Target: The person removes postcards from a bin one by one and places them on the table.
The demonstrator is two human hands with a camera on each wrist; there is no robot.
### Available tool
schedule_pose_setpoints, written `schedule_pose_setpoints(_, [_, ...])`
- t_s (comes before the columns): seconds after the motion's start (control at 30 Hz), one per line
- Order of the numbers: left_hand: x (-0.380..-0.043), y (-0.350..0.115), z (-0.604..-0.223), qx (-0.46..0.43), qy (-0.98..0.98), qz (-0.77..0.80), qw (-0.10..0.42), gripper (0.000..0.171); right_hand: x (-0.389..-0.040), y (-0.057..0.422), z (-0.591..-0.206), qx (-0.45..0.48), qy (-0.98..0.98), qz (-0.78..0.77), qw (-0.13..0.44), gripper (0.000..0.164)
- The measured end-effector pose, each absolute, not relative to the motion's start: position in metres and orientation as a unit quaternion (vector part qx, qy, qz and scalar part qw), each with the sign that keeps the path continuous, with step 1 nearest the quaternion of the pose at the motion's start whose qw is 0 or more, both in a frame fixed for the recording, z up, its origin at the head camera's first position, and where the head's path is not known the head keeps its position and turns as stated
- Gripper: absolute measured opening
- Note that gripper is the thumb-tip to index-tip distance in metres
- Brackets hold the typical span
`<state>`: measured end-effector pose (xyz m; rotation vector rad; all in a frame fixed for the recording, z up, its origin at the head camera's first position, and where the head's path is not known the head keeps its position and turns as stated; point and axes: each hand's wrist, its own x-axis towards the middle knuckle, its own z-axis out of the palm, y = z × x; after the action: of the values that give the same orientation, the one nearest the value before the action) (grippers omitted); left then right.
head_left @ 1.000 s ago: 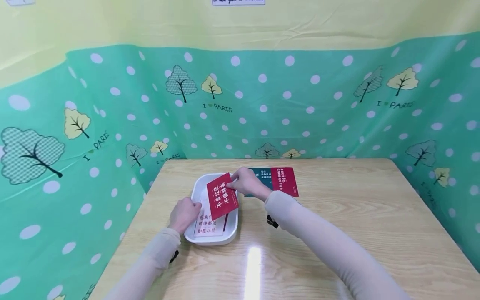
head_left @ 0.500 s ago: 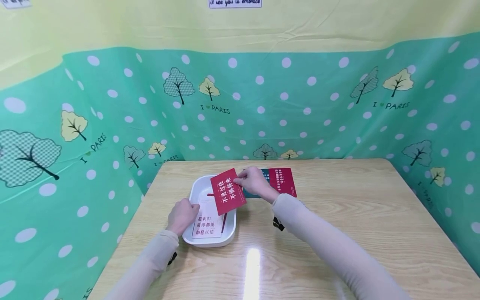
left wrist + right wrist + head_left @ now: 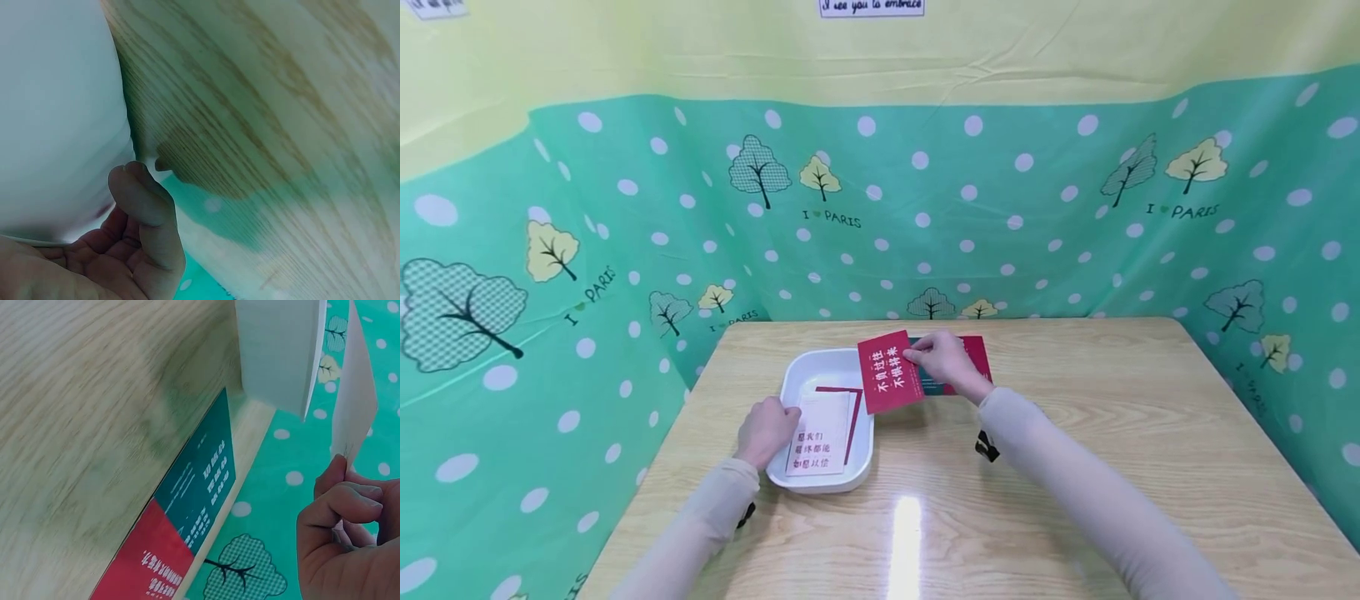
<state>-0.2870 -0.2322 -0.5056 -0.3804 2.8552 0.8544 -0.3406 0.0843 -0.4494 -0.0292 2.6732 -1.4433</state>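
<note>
My right hand pinches a red card with white characters by its edge, just over the right rim of a white plastic tray. In the right wrist view, the held card stands nearly edge-on, pale back showing. My left hand grips the tray's left rim; in the left wrist view its thumb is by the tray's outer wall. Inside the tray, a white card with red characters lies over a dark red-edged card. A green card and another red card lie on the table.
The wooden table stretches right and forward of the tray. A green and yellow patterned cloth hangs behind and at both sides. Light glares off the table's front middle.
My right hand has moved right with the red card, from above the tray's middle to its right rim. More of the cards in the tray now shows. The left hand stays at the rim.
</note>
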Motion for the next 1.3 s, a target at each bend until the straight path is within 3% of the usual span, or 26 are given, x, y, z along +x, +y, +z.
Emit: schedule_pose_setpoints(1.3, [-0.289, -0.235, -0.509, -0.118, 0.951, 0.277, 0.068, 0.031, -0.362, 0.21, -0.489, 0.039, 0.888, -0.458, 0.02, 0.035])
